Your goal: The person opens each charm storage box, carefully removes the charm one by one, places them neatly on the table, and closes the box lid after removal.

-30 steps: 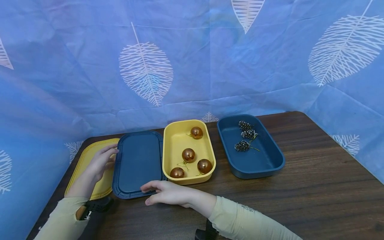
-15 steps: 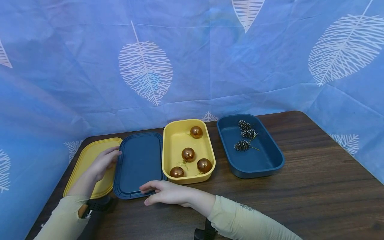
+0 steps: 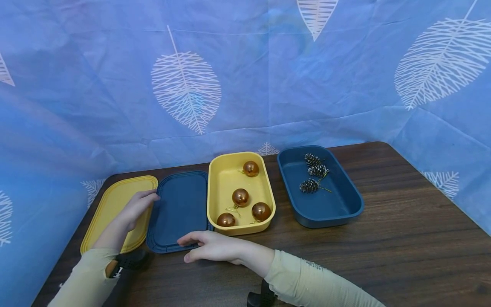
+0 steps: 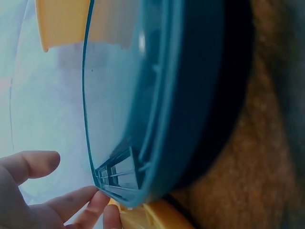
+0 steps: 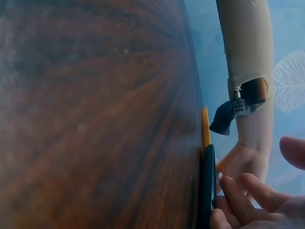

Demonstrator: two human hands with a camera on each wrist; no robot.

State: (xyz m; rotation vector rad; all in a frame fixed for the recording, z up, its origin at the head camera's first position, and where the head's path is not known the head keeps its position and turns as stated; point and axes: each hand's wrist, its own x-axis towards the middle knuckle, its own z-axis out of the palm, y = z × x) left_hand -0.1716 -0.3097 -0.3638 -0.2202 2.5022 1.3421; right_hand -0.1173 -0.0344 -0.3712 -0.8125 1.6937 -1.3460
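My left hand (image 3: 134, 209) reaches over the yellow lid (image 3: 111, 204), its fingertips at the left edge of the dark blue lid (image 3: 182, 213). In the left wrist view the fingers (image 4: 78, 205) touch the edge of the blue lid (image 4: 167, 109), and the thumb stands apart. My right hand (image 3: 215, 246), fingers extended and thumb spread, is at the near right edge of the blue lid. The lid's right side lies against the yellow box (image 3: 218, 170), which holds several shiny copper-coloured baubles (image 3: 240, 197).
To the right stands a dark blue box (image 3: 326, 209) with 3 pine cones (image 3: 309, 185) in it. All lie on a dark wooden table (image 3: 402, 238). A blue cloth with white leaf prints (image 3: 307, 85) hangs behind and along the sides.
My left hand has moved a little to the right and nearer. The blue lid's left side has shifted slightly right, showing more of the yellow lid. My right hand has hardly moved.
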